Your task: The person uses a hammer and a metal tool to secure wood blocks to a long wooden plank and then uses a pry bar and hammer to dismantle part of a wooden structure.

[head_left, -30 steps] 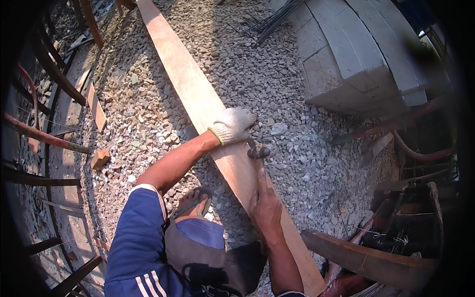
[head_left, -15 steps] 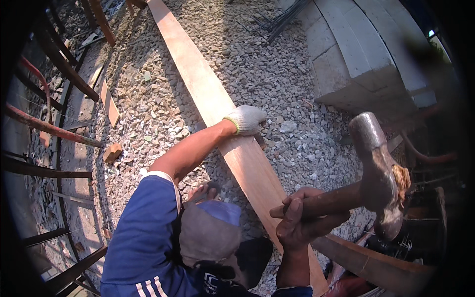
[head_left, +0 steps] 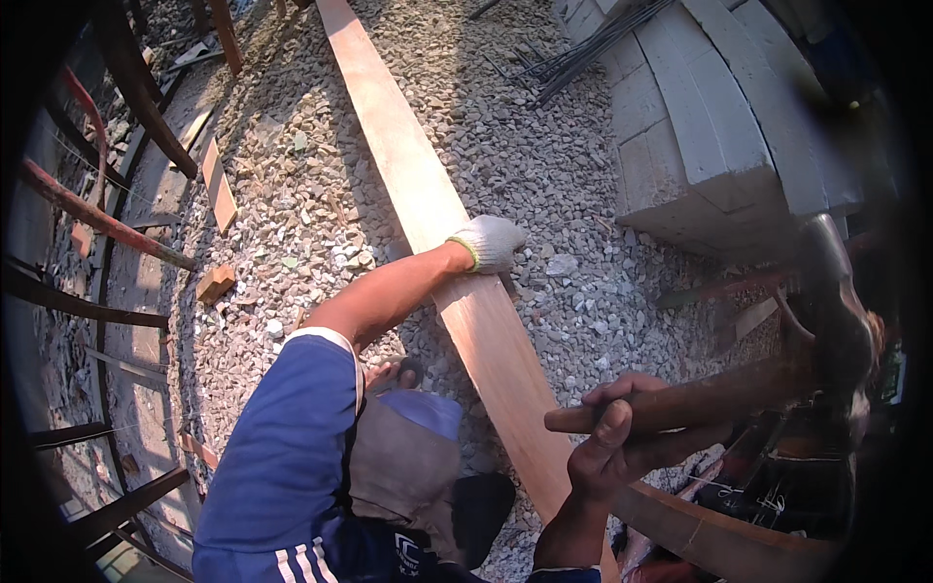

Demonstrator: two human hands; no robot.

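Two hands at work over one long, flat, pale orange wooden plank (head_left: 457,262), lying slantwise on grey gravel ground (head_left: 321,223), running from far left to near right. Left hand (head_left: 489,243) in a white knit glove, pressed down flat on the right edge of the plank, about midway along it; arm in a blue sleeve with white stripes (head_left: 282,466). Right hand (head_left: 622,442) bare, grip wrapped tight around the brown wooden handle of a hammer with a dark metal head (head_left: 826,321), thumb lying on top of the handle. Hammer lifted up, near right, head well apart from the plank and blurry. Big grey concrete blocks (head_left: 719,126) far right, with thin dark steel rods (head_left: 583,58) lying on them. Small wood scraps (head_left: 216,185) on the gravel to the left. Rusty red and dark metal bars (head_left: 97,219) along the left rim. Curved rusty metal piece (head_left: 719,534) at the near right.
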